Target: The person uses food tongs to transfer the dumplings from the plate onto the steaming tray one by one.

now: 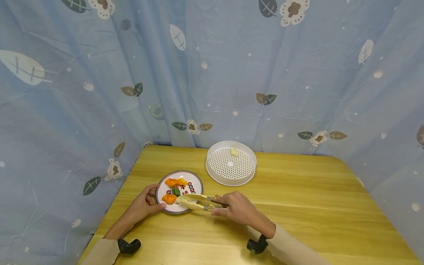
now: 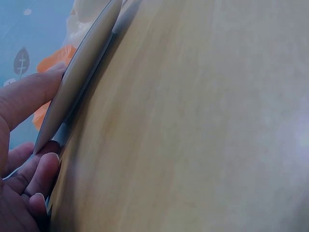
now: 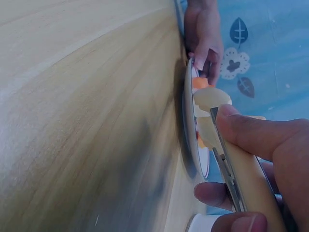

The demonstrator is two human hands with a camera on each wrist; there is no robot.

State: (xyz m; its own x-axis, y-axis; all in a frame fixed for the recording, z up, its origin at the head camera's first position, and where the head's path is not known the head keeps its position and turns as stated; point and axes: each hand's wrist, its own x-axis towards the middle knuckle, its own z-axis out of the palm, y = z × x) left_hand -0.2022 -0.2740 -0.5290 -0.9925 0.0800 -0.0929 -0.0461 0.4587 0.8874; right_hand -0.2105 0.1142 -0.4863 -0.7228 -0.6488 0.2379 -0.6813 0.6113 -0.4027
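Right hand [image 1: 240,208]: pinching cream tongs [image 1: 200,207].
Left hand [image 1: 140,206]: pinching the rim of a plate [image 1: 197,183], thumb above, fingers beneath.
Tongs' heads: over the plate, beside orange pieces [image 1: 169,199].
White perforated tray [image 1: 230,180]: farther back on the worktop [image 1: 308,198], one pale piece [image 1: 234,151] inside.
Blue curtain [image 1: 225,66]: behind.

Round white plate [image 1: 196,179], orange pieces [image 1: 169,199] on it, cream-tipped tongs [image 1: 200,207] over its rim

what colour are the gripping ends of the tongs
The tongs' gripping ends are pale yellow, clearest in the head view.
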